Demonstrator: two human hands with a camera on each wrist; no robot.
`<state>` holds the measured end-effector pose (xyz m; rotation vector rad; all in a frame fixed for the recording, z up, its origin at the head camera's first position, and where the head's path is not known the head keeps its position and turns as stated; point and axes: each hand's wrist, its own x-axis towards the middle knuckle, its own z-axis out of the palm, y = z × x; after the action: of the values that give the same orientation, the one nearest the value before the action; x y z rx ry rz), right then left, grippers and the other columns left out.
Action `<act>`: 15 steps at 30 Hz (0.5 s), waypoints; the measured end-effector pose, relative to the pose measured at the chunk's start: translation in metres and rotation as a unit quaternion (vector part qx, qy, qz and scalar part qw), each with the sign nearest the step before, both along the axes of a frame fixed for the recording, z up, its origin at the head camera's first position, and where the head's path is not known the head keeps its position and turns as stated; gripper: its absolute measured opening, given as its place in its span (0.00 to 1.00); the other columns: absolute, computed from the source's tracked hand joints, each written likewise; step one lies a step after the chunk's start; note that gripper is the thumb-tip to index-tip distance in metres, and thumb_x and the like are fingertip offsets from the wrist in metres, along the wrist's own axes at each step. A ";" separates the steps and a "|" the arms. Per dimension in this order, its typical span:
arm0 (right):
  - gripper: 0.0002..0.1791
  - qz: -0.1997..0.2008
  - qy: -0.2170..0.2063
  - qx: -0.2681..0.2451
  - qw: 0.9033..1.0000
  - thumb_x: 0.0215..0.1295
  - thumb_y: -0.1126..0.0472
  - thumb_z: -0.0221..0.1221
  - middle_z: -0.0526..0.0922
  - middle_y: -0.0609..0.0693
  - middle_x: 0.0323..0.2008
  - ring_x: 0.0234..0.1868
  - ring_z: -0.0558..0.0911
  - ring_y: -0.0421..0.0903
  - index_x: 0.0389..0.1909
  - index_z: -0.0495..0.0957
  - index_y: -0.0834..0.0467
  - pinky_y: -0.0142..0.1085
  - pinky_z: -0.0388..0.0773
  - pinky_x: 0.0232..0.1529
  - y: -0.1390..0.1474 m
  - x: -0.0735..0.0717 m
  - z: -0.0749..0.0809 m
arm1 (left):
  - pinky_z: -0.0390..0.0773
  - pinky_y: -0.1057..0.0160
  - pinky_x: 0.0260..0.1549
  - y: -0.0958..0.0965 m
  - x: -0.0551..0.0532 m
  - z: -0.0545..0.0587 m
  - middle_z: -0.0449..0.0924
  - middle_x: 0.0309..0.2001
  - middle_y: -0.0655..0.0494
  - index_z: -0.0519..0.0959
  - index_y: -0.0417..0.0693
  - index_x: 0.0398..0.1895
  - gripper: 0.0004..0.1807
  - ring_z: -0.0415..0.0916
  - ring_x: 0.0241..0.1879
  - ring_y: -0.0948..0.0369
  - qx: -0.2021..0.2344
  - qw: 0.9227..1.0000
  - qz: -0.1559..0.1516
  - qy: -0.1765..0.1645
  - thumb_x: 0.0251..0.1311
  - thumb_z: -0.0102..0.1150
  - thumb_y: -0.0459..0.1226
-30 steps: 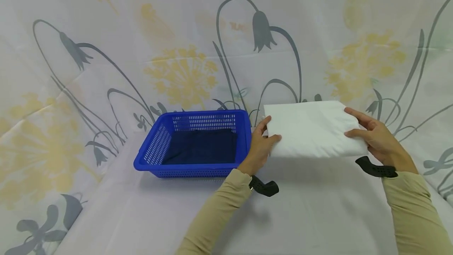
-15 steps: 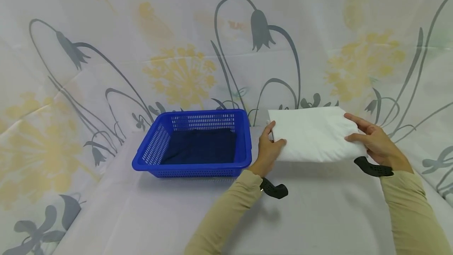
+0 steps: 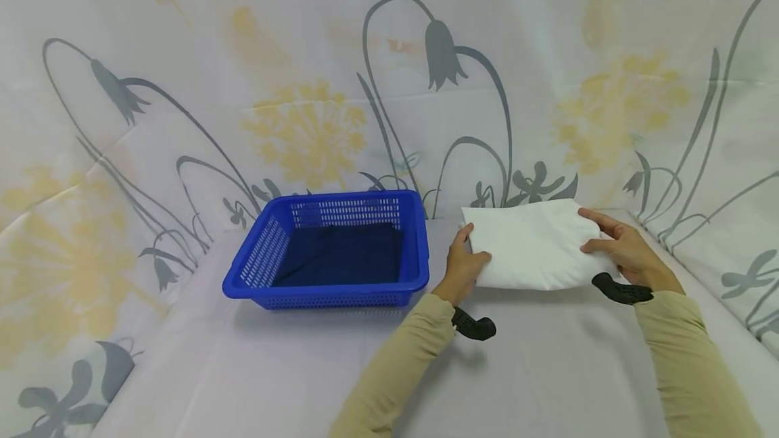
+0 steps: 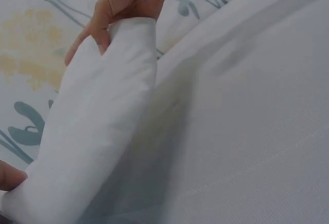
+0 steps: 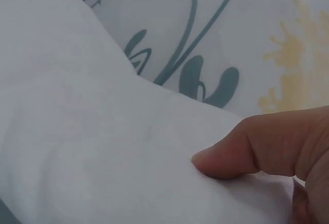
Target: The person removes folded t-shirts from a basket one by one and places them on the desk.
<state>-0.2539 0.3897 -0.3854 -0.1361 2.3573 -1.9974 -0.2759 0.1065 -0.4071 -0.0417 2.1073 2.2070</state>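
Note:
Both hands hold a folded white cloth (image 3: 529, 245) above the table, to the right of the basket. My left hand (image 3: 462, 268) pinches its left edge, thumb on top and the other fingers mostly hidden beneath. At the opposite edge my right hand (image 3: 627, 252) grips it the same way; in the right wrist view the thumb (image 5: 231, 154) presses down on the fabric. The left wrist view shows the cloth (image 4: 97, 111) spanning between the hands, with a shadow on the table under it.
A blue plastic basket (image 3: 328, 293) with perforated sides stands on the left of the white-covered table (image 3: 292, 370). Folded dark navy fabric (image 3: 343, 252) lies inside it. Behind hangs a pale curtain (image 3: 292, 39) printed with grey and yellow flowers.
The white cloth has come down towards the table, held in both hands. My left hand has shifted slightly right and down, my right hand down and a little left. The basket stays put.

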 end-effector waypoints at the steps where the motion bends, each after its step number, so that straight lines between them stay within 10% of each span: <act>1: 0.42 -0.004 -0.003 0.022 1.000 0.63 0.71 0.60 0.49 0.52 0.73 0.55 0.69 0.35 0.75 0.57 0.44 0.23 0.72 0.42 -0.001 -0.001 -0.001 | 0.61 0.46 0.61 0.000 0.000 -0.001 0.62 0.68 0.51 0.68 0.54 0.68 0.40 0.53 0.69 0.50 -0.003 1.000 0.001 -0.005 0.51 0.59 0.20; 5: 0.44 -0.012 -0.016 0.070 0.997 0.64 0.68 0.60 0.36 0.61 0.75 0.72 0.47 0.53 0.76 0.51 0.45 0.21 0.64 0.47 -0.002 -0.005 -0.005 | 0.60 0.46 0.61 0.004 -0.003 -0.006 0.61 0.68 0.51 0.68 0.54 0.68 0.41 0.53 0.69 0.49 -0.006 1.000 0.002 -0.012 0.49 0.58 0.19; 12: 0.44 -0.040 -0.020 0.078 0.996 0.62 0.69 0.60 0.38 0.66 0.74 0.56 0.64 0.40 0.76 0.53 0.46 0.21 0.63 0.35 -0.005 -0.014 -0.011 | 0.62 0.47 0.60 0.008 -0.007 -0.008 0.59 0.69 0.50 0.68 0.55 0.68 0.42 0.52 0.70 0.50 -0.012 1.000 0.004 -0.017 0.47 0.57 0.19; 15: 0.45 -0.039 -0.025 0.080 0.996 0.61 0.69 0.60 0.36 0.65 0.74 0.71 0.47 0.51 0.76 0.51 0.48 0.21 0.60 0.49 -0.005 -0.017 -0.014 | 0.61 0.47 0.61 0.007 -0.010 -0.009 0.58 0.70 0.50 0.67 0.55 0.69 0.42 0.51 0.70 0.50 -0.017 1.000 0.001 -0.019 0.48 0.57 0.19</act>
<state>-0.2714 0.3845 -0.3995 0.0132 2.5147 -1.8092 -0.2864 0.1135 -0.4166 -0.0854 2.1261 2.1535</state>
